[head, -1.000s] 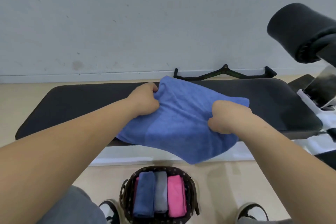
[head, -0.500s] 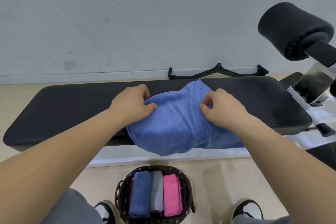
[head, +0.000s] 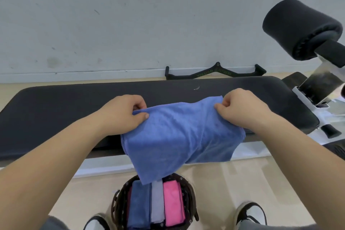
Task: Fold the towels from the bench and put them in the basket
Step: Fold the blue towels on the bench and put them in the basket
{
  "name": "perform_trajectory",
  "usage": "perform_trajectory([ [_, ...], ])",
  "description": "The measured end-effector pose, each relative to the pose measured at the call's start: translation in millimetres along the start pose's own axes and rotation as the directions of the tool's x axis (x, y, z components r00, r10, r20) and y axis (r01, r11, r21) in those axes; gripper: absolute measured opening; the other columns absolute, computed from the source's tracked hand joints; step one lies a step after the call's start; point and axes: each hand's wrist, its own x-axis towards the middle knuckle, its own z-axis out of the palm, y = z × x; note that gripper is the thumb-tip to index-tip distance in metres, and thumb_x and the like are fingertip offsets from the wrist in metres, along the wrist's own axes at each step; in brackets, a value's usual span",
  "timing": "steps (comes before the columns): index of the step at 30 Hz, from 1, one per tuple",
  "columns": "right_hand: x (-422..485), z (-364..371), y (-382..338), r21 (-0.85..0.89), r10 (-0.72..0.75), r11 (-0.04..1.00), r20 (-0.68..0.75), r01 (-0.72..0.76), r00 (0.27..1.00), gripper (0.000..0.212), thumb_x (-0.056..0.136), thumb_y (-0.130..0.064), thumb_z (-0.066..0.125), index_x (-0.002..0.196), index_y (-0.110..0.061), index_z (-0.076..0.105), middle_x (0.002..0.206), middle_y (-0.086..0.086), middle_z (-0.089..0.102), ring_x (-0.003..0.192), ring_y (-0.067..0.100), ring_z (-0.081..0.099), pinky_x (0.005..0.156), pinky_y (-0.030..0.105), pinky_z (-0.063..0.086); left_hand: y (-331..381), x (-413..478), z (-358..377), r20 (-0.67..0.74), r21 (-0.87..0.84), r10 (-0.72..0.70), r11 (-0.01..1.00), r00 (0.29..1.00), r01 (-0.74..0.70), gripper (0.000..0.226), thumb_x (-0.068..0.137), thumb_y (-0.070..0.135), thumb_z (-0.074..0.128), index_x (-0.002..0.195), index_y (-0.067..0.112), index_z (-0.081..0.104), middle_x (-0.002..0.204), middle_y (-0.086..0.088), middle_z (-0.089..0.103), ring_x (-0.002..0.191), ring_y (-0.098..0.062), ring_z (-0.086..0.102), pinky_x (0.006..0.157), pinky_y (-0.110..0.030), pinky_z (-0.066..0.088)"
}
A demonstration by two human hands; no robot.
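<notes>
Now the blue terry-cloth towel (head: pixel 179 136) lies across the near edge of the long black padded bench (head: pixel 56 108). Its far part rests on the pad, and its near part hangs over the edge toward the floor. The left hand (head: pixel 121 115) pinches the far left corner between thumb and fingers, and the right hand (head: pixel 242 110) pinches the far right corner in the same way. The hands are apart, so the far edge is stretched quite straight between them. I think this grip is for drawing the far edge over to make a fold. Directly below stands the dark round woven basket (head: pixel 189 198), between the person's two shoes. It holds already a folded dark blue towel (head: pixel 139 205), a pale grey towel (head: pixel 157 201) and a pink towel (head: pixel 172 203), side by side. In this view the hanging corner covers a little of the basket opening. The three towels nearly fill the basket, so the place for one more looks narrow. To the right is a black foam roller pad (head: pixel 300 28), and a black bar handle (head: pixel 214 73) lies at the wall behind the bench, both well apart from the hands.
</notes>
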Motion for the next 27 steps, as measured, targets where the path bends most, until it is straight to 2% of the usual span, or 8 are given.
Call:
perform_trajectory([
  [2, 5.8, 5.9, -3.4, 0.077, -0.065, 0.995, -0.036, 0.068, 0.997, 0.019, 0.094, -0.041, 0.058, 0.104, -0.028, 0.068, 0.106, -0.002, 0.067, 0.091, 0.021, 0.064, 0.077, 0.038, 0.056, -2.8, 0.1, -2.1, 0.031, 0.007, 0.022, 1.000, 0.999, -0.022, 0.004, 0.094, 0.035, 0.063, 0.090, 0.034, 0.063, 0.090, 0.013, 0.068, 0.085, -0.012, 0.063, 0.073, -0.031, 0.052],
  [4, 12.1, 12.0, -6.6, 0.051, -0.105, 0.993, 0.019, 0.104, 0.994, 0.041, 0.097, -0.041, 0.057, 0.136, -0.029, 0.058, 0.131, 0.002, 0.052, 0.109, 0.025, 0.061, 0.092, 0.044, 0.054, -5.3, -1.6, -4.5, 0.044, 0.007, 0.045, 0.999, 0.998, -0.046, 0.002, 0.094, 0.033, 0.063, 0.092, 0.035, 0.063, 0.091, 0.015, 0.068, 0.085, -0.009, 0.062, 0.070, -0.028, 0.049],
  [6, 18.6, 14.8, -7.5, 0.013, -0.083, 0.996, 0.055, 0.083, 0.995, 0.046, 0.100, -0.041, 0.054, 0.144, -0.028, 0.051, 0.143, 0.005, 0.040, 0.119, 0.029, 0.057, 0.098, 0.046, 0.052, -7.3, -4.7, -5.9, 0.046, 0.003, 0.059, 0.998, 0.997, -0.059, 0.003, 0.093, 0.032, 0.065, 0.094, 0.035, 0.064, 0.093, 0.016, 0.067, 0.086, -0.005, 0.061, 0.071, -0.026, 0.047],
  [10, 24.1, 12.8, -1.3, 0.095, -0.068, 0.993, 0.013, 0.067, 0.998, 0.015, 0.096, -0.039, 0.064, 0.105, -0.027, 0.064, 0.124, 0.004, 0.045, 0.102, 0.027, 0.058, 0.093, 0.043, 0.052, -8.5, -8.4, -4.7, 0.032, 0.044, 0.068, 0.997, 0.997, -0.070, 0.004, 0.092, 0.034, 0.066, 0.091, 0.034, 0.062, 0.096, 0.015, 0.064, 0.088, -0.004, 0.059, 0.071, -0.025, 0.045],
  [13, 20.9, 10.5, 1.0, 0.120, -0.104, 0.986, -0.069, 0.112, 0.992, 0.014, 0.092, -0.033, 0.071, 0.085, -0.028, 0.059, 0.101, -0.004, 0.051, 0.093, 0.022, 0.057, 0.078, 0.036, 0.048, -7.6, -8.1, -2.9, 0.014, 0.074, 0.073, 0.995, 0.997, -0.074, 0.007, 0.092, 0.036, 0.066, 0.087, 0.034, 0.061, 0.095, 0.014, 0.063, 0.087, -0.004, 0.058, 0.071, -0.026, 0.046],
  [16, 17.8, 10.9, -0.8, 0.137, -0.123, 0.981, -0.113, 0.138, 0.986, 0.012, 0.090, -0.026, 0.070, 0.089, -0.031, 0.060, 0.096, -0.008, 0.062, 0.097, 0.022, 0.059, 0.078, 0.038, 0.052, -5.9, -8.1, -2.5, 0.008, 0.102, 0.075, 0.992, 0.997, -0.076, 0.008, 0.091, 0.037, 0.066, 0.085, 0.034, 0.061, 0.093, 0.014, 0.063, 0.085, -0.004, 0.058, 0.068, -0.025, 0.045],
  [21, 21.2, 16.0, -2.8, 0.077, -0.141, 0.985, -0.130, 0.152, 0.981, 0.042, 0.094, -0.024, 0.067, 0.136, -0.022, 0.064, 0.131, 0.002, 0.060, 0.131, 0.026, 0.047, 0.099, 0.046, 0.050, -4.1, -9.5, -3.6, 0.012, 0.118, 0.062, 0.991, 0.998, -0.063, 0.008, 0.091, 0.038, 0.066, 0.085, 0.034, 0.061, 0.092, 0.013, 0.064, 0.084, -0.006, 0.059, 0.070, -0.029, 0.048],
  [27, 19.0, 16.9, -4.8, 0.035, -0.176, 0.980, -0.322, 0.198, 0.930, 0.005, 0.090, -0.024, 0.073, 0.086, -0.023, 0.076, 0.102, -0.004, 0.052, 0.108, 0.020, 0.048, 0.073, 0.034, 0.044, -1.6, -13.1, -4.6, -0.001, 0.117, 0.051, 0.992, 0.999, -0.050, 0.008, 0.091, 0.036, 0.066, 0.085, 0.032, 0.063, 0.092, 0.013, 0.064, 0.083, -0.006, 0.058, 0.068, -0.028, 0.046],
])
